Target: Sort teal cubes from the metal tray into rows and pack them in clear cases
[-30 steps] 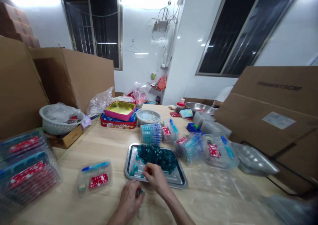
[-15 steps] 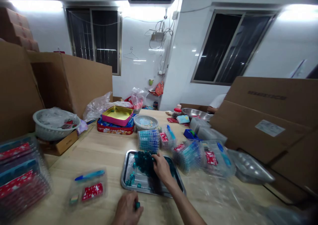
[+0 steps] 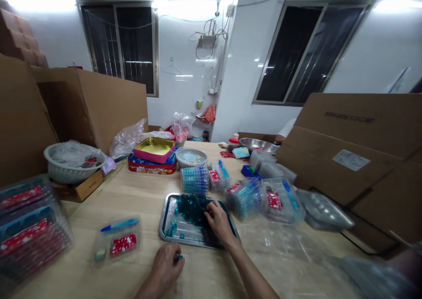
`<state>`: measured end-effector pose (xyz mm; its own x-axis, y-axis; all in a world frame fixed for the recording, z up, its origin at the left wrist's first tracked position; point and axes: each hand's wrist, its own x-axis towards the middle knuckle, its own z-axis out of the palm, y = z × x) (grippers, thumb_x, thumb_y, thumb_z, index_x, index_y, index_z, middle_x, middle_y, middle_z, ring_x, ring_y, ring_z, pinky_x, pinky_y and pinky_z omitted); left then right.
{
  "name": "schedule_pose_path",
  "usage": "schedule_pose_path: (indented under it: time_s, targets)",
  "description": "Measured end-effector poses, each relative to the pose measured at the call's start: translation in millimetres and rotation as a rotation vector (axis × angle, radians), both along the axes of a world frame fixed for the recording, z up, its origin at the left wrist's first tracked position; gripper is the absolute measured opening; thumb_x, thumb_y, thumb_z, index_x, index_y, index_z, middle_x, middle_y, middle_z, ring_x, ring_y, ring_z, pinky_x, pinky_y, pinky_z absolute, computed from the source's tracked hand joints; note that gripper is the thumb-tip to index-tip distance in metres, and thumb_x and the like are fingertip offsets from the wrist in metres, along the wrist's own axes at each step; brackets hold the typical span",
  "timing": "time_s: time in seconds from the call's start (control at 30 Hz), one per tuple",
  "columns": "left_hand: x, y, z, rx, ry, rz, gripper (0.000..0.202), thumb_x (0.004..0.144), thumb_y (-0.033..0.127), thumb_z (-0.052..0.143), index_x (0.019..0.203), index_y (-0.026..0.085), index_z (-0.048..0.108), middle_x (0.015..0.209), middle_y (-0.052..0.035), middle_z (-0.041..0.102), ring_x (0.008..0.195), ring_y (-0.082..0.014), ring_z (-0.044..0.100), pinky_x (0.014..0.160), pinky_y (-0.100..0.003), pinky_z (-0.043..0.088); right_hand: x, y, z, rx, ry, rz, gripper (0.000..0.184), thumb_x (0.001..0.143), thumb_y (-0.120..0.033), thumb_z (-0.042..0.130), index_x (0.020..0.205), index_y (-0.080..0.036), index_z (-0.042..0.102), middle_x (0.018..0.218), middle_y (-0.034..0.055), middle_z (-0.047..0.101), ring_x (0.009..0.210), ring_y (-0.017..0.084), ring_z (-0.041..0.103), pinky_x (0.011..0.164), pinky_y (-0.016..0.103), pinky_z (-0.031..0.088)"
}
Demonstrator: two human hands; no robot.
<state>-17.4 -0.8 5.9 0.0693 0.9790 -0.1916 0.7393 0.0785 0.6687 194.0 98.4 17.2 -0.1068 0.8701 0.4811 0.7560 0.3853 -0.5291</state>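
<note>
My left hand [image 3: 165, 264] is closed just in front of the metal tray, low over the table. A small teal translucent piece [image 3: 180, 257] sticks out between its thumb and fingers. My right hand [image 3: 217, 222] reaches over the right half of the tray [image 3: 164, 235], its bent fingers pressed together at the edge of a pile of such teal pieces [image 3: 193, 206]. What those fingertips hold, if anything, is hidden. A few loose pieces [image 3: 172, 229] lie at the tray's left. Left of my left hand is a clear plastic blister tray [image 3: 133, 228] with a blue pen [image 3: 119, 224] and a red patterned packet [image 3: 123, 244].
Stacked filled blister trays [image 3: 29, 228] stand at the left. Nested clear trays [image 3: 194, 180] and more packs [image 3: 280, 201] are behind and right of the metal tray. Baskets [image 3: 192, 158], tins [image 3: 152, 167] and large cardboard boxes [image 3: 356, 154] surround the table. Another person's arm [image 3: 282, 134] shows at the back.
My left hand has shifted slightly left and still pinches a teal piece. My right hand stays at the pile, its fingers slightly repositioned. The whole view has moved a little.
</note>
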Motion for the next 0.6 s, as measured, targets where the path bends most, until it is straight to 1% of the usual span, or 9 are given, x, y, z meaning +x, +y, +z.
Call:
schedule_pose_path:
  time_s: [0.1,0.17,0.23,0.27,0.37,0.43,0.47,0.53,0.6]
  targets:
    - [1,0,-3.5,-0.001,0.019,0.027,0.027,0.072,0.027,0.042,0.088,0.02,0.062,0.086,-0.0014,0.062,0.081,-0.0055,0.048,0.077,-0.017,0.03,7,2,-7.9,0.0,0.068,-0.039,0.01,0.076,-0.016,0.041,0.069,-0.017,0.047,0.069,0.0024,0.05,0.066,0.016,0.05,0.063,0.026,0.036]
    - [2,0,-8.6,0.042,0.008,0.062,0.026,0.073,0.028,0.042,0.089,0.02,0.062,0.088,-0.0015,0.062,0.08,-0.0052,0.05,0.076,-0.016,0.032,9,3,-10.9,-0.011,0.1,-0.062,0.009,0.076,-0.019,0.043,0.069,-0.017,0.048,0.066,0.0019,0.051,0.063,0.016,0.05,0.061,0.026,0.037]
    - [4,1,-15.2,0.153,-0.007,0.096,0.025,0.074,0.028,0.043,0.087,0.02,0.062,0.09,-0.0021,0.061,0.078,-0.0044,0.05,0.074,-0.014,0.035,10,6,-11.9,-0.02,0.14,-0.088,0.008,0.075,-0.023,0.047,0.075,-0.016,0.051,0.071,0.0036,0.055,0.063,0.017,0.052,0.063,0.028,0.039]
    - [5,2,-18.4,0.225,-0.015,0.109,0.023,0.074,0.028,0.043,0.085,0.019,0.062,0.089,-0.0025,0.061,0.077,-0.0041,0.05,0.074,-0.014,0.036,9,9,-11.8,-0.02,0.162,-0.098,0.011,0.075,-0.024,0.047,0.079,-0.015,0.053,0.077,0.0055,0.057,0.067,0.018,0.054,0.065,0.029,0.041]
    - [16,10,-21.5,0.412,-0.056,0.113,0.021,0.075,0.027,0.044,0.079,0.017,0.062,0.086,-0.0035,0.06,0.077,-0.0045,0.051,0.075,-0.014,0.039,7,21,-9.8,-0.021,0.226,-0.089,0.025,0.073,-0.018,0.043,0.094,-0.013,0.057,0.095,0.01,0.06,0.086,0.021,0.057,0.08,0.033,0.042]
    - [28,22,-14.9,0.473,-0.109,0.089,0.021,0.075,0.026,0.044,0.078,0.017,0.062,0.085,-0.004,0.06,0.08,-0.0055,0.052,0.077,-0.016,0.041,4,28,-7.9,-0.039,0.264,-0.064,0.032,0.068,-0.013,0.042,0.095,-0.014,0.06,0.097,0.0097,0.062,0.093,0.022,0.057,0.087,0.035,0.04]
    - [36,30,-9.1,0.478,-0.144,0.077,0.021,0.075,0.025,0.044,0.08,0.016,0.062,0.087,-0.0043,0.06,0.082,-0.006,0.052,0.079,-0.017,0.042,4,30,-6.9,-0.05,0.284,-0.052,0.033,0.066,-0.012,0.043,0.093,-0.014,0.061,0.095,0.0093,0.064,0.093,0.023,0.057,0.087,0.036,0.04]
    - [52,50,5.0,0.43,-0.232,0.077,0.024,0.074,0.023,0.045,0.089,0.017,0.062,0.093,-0.005,0.06,0.086,-0.0064,0.053,0.084,-0.018,0.043,3,30,-5.2,-0.07,0.326,-0.03,0.031,0.063,-0.012,0.045,0.089,-0.014,0.062,0.09,0.0085,0.065,0.087,0.023,0.058,0.084,0.036,0.042]
    - [68,70,18.1,0.326,-0.317,0.094,0.031,0.07,0.019,0.048,0.099,0.017,0.06,0.098,-0.0055,0.059,0.085,-0.0063,0.053,0.086,-0.02,0.042,2,24,-4.4,-0.085,0.374,-0.005,0.028,0.064,-0.014,0.047,0.086,-0.015,0.063,0.087,0.0075,0.065,0.083,0.022,0.058,0.079,0.035,0.043]
